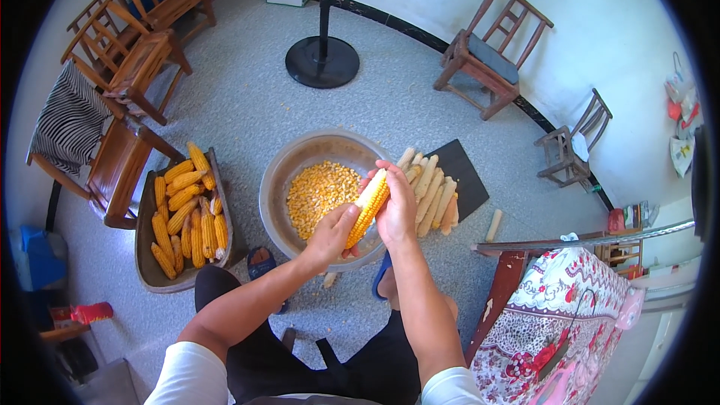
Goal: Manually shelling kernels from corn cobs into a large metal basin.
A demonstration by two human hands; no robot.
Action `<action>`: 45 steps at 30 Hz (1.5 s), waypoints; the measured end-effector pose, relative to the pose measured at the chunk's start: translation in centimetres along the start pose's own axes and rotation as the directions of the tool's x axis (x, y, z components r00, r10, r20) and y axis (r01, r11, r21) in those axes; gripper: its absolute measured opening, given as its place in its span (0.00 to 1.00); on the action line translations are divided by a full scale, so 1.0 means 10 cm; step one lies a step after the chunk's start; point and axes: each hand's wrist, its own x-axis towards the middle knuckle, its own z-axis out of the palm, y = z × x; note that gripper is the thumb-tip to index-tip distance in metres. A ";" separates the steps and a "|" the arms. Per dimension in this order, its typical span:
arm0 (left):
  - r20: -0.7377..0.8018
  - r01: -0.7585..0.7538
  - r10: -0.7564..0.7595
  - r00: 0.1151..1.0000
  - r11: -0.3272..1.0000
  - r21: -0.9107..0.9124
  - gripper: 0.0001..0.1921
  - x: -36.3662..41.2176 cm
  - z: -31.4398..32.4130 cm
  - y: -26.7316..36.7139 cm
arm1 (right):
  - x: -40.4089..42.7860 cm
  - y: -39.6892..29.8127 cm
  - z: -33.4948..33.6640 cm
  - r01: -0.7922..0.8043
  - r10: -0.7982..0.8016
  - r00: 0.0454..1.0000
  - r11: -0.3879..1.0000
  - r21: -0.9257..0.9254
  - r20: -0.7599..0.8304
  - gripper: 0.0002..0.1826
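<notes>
Both of my hands hold one ear of yellow corn (pixel 371 205) over a wide metal basin (pixel 274 197). My left hand (pixel 332 230) grips its lower end, thumb lying on the kernels. Around the upper right side curl the fingers of my right hand (pixel 398 202). A pale strip without kernels shows along the ear's upper left side. Loose corn kernels (pixel 320 194) cover much of the basin's bottom. To the left, a dark scoop-shaped container (pixel 185 284) holds several whole corn ears (pixel 183 216). Bare corn cobs (pixel 432 194) lie piled just right of the basin.
A dark flat board (pixel 464 180) lies partly beneath the cobs, and a single cob (pixel 494 225) rests farther right. Ahead stands a round black pedestal base (pixel 322 62). Wooden chairs (pixel 140 67) line the left; a flower-patterned cloth (pixel 551 315) covers furniture at the lower right.
</notes>
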 end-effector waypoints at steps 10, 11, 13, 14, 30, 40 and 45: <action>-0.050 -0.118 0.123 0.991 0.989 0.094 0.21 0.01 0.07 -0.11 | 0.06 0.18 -0.14 0.055 -0.064 0.997 0.981 -0.184 -0.043 0.05; -0.057 -0.133 0.141 0.988 0.984 0.115 0.21 0.01 0.07 -0.12 | 0.06 0.19 -0.14 0.039 -0.057 0.996 0.970 -0.241 -0.068 0.05; -0.056 -0.106 0.113 0.992 0.988 0.108 0.22 0.01 0.08 -0.11 | 0.06 0.20 -0.14 0.038 -0.069 0.993 0.959 -0.281 -0.101 0.07; -0.054 -0.080 0.085 0.995 0.992 0.100 0.22 0.01 0.08 -0.10 | 0.06 0.20 -0.13 0.036 -0.082 0.988 0.946 -0.322 -0.133 0.08; -0.045 -0.023 0.021 0.999 0.999 -0.041 0.25 -0.04 0.09 -0.04 | 0.00 0.26 0.00 0.110 -0.138 0.989 0.929 -0.354 -0.056 0.13; -0.059 0.114 -0.127 0.990 0.976 -0.186 0.25 0.00 0.06 -0.03 | -0.03 0.22 -0.01 0.015 -0.018 0.999 0.996 -0.089 -0.038 0.26; -0.067 0.110 -0.130 0.989 0.961 -0.252 0.25 0.00 0.07 -0.05 | -0.08 0.26 0.00 0.020 -0.026 1.000 0.960 -0.281 -0.016 0.27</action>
